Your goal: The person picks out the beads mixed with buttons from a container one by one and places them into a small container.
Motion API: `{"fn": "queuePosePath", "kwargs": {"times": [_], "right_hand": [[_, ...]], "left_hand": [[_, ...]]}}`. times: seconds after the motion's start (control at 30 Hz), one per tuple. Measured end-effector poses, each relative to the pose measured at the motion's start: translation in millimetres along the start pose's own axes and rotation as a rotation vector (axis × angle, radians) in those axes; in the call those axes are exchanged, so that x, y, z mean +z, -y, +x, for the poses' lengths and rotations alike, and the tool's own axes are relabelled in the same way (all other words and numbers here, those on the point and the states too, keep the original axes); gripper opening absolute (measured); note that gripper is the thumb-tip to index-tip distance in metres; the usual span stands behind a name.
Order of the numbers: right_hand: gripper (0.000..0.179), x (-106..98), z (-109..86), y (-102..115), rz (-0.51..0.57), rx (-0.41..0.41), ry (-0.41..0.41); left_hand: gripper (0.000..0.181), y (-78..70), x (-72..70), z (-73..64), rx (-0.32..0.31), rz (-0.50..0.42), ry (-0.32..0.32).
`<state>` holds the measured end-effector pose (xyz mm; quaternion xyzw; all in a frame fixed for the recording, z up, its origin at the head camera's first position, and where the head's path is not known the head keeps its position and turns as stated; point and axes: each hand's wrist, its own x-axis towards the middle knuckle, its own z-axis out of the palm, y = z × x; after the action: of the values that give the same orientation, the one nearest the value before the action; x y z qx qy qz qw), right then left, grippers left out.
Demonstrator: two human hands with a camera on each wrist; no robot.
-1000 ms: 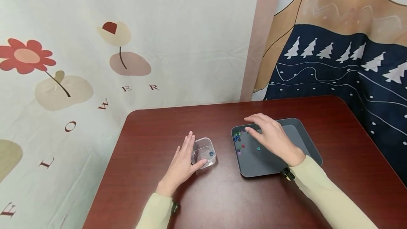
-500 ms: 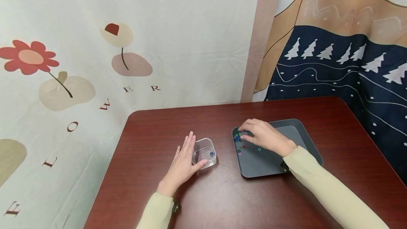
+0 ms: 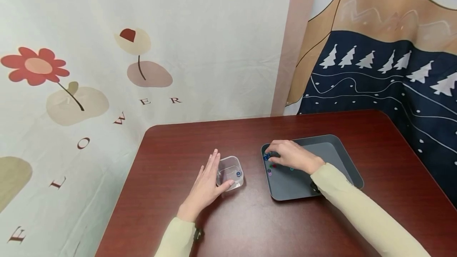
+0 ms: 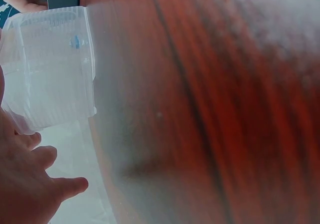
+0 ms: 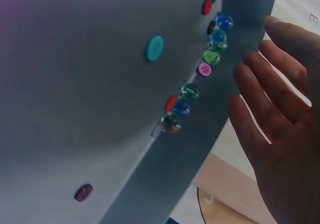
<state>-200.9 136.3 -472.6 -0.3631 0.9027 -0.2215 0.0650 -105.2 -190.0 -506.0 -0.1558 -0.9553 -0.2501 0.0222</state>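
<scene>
My left hand [image 3: 203, 189] rests against the left side of a small clear plastic box [image 3: 226, 173], fingers straight and thumb along its near side. One blue marble [image 3: 238, 174] lies inside. Over the left end of a grey tray [image 3: 323, 152], my right hand [image 3: 293, 156] reaches down with bent fingers, thumb and forefinger apart. In the right wrist view, glass marbles line the tray wall, among them a blue marble [image 5: 224, 21] and a green marble [image 5: 212, 57]. A pink button [image 5: 204, 69] sits between them, a teal button [image 5: 155, 48] further in. Nothing shows between the right fingers.
Box and tray stand apart on a reddish-brown table [image 3: 246, 225]. A dark red button [image 5: 83, 192] lies elsewhere in the tray. Behind the table hang a white flower-print curtain [image 3: 221, 50] and a navy tree-print cloth [image 3: 375, 78].
My right hand has moved left and down to the marbles at the tray's left end, its fingers bending more. The left hand and the box have stayed in place.
</scene>
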Motion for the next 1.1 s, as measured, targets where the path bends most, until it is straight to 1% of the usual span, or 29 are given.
{"fn": "queuePosePath", "kwargs": {"times": [0.13,0.5,0.7,0.97,1.1], "right_hand": [[0.027,5,2.1,-1,0.012,0.001,0.01],[0.025,15,4.4,-3,-0.055,0.061,0.008],[0.026,19,4.3,-4,-0.055,0.083,0.001],[0.02,21,4.5,-4,-0.095,0.069,0.005],[0.02,22,3.2,-4,-0.088,0.068,-0.002]], "left_hand": [[0.103,-0.7,-0.2,-1.0,-0.005,-0.01,0.002],[0.103,-1.4,0.0,-2.1,-0.013,-0.018,0.005],[0.103,-1.3,-0.3,-1.7,-0.023,-0.02,0.014],[0.103,-1.8,-0.5,-2.4,-0.024,-0.018,0.014],[0.103,-2.7,-0.4,-2.5,-0.025,-0.022,0.015]]}}
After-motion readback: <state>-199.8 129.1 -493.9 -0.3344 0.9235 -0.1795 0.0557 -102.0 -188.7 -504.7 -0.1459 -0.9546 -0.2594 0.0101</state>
